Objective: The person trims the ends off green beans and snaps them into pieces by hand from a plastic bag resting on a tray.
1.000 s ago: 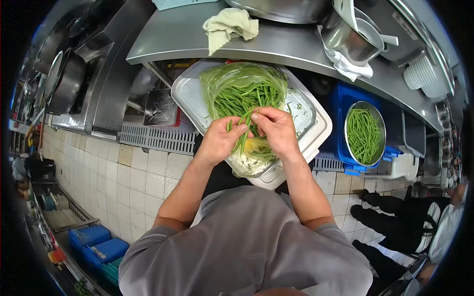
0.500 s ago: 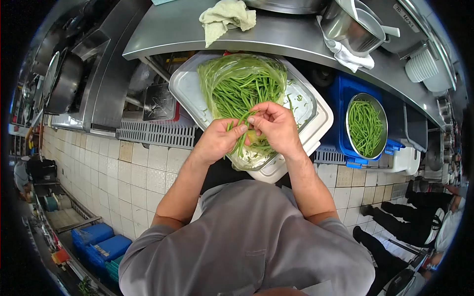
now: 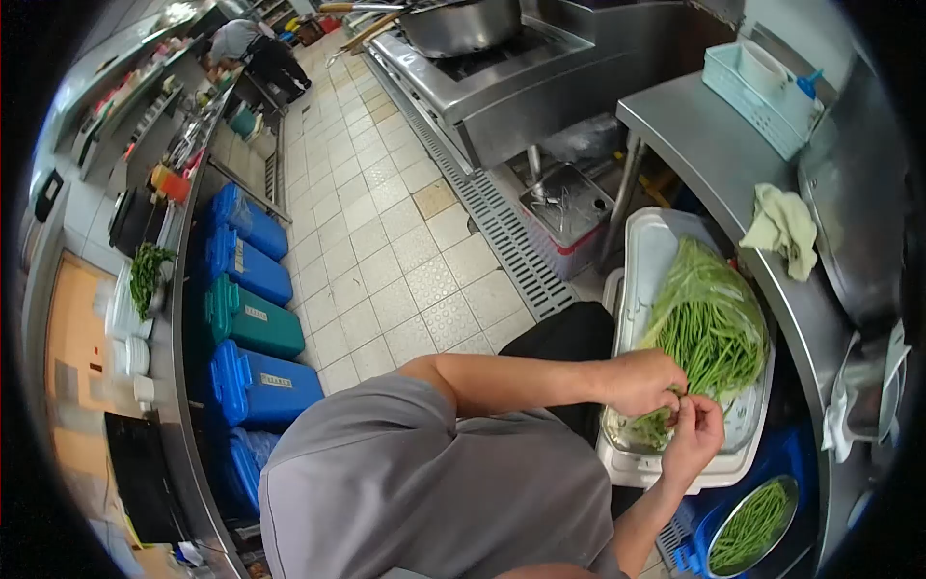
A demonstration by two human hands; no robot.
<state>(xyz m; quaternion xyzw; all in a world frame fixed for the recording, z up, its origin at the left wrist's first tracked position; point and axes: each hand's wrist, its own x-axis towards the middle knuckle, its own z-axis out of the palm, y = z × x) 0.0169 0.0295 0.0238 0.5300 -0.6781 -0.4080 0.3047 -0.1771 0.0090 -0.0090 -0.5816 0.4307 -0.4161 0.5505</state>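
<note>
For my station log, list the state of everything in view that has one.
Bag: open, beans inside
Left hand: closed on beans
Right hand: pinching beans
Tray: under bag
Bowl: filled with beans
Cloth: crumpled, overhanging counter
Pot: upright on stove
Stove: lit or not, cannot tell

head view now farther left

My forearms reach out ahead of my torso [image 3: 434, 492], bare below the sleeves, converging until my two hands nearly meet. My left hand [image 3: 641, 381] curls, its back turned up; my right hand [image 3: 696, 434] bends its fingers, thumb and forefinger drawn close.
</note>
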